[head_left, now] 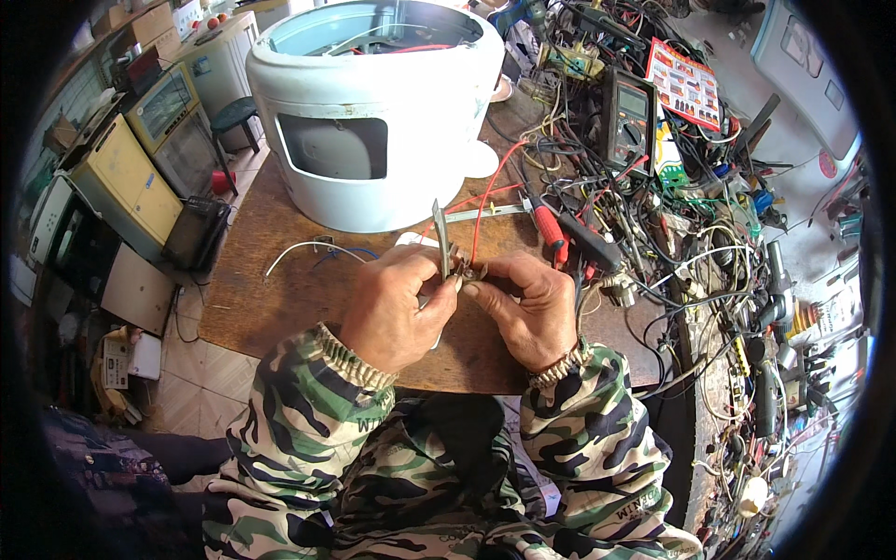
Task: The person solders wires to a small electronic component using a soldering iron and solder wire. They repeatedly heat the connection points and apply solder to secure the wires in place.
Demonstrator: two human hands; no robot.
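Bare tabletop [280, 299] left; wire tangle [672, 233] right

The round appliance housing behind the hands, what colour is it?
The appliance housing is pale blue, seen best in the head view.

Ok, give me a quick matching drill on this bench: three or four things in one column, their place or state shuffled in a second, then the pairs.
Things:
1. metal tool
2. pale blue appliance shell
3. multimeter
4. red-handled screwdriver

Places or states:
A. among the tangled wires, far right of the bench
B. lying on the wood beside the right hand
C. upright, held by the left hand
D. standing at the back of the wooden top

Pairs: 1-C, 2-D, 3-A, 4-B
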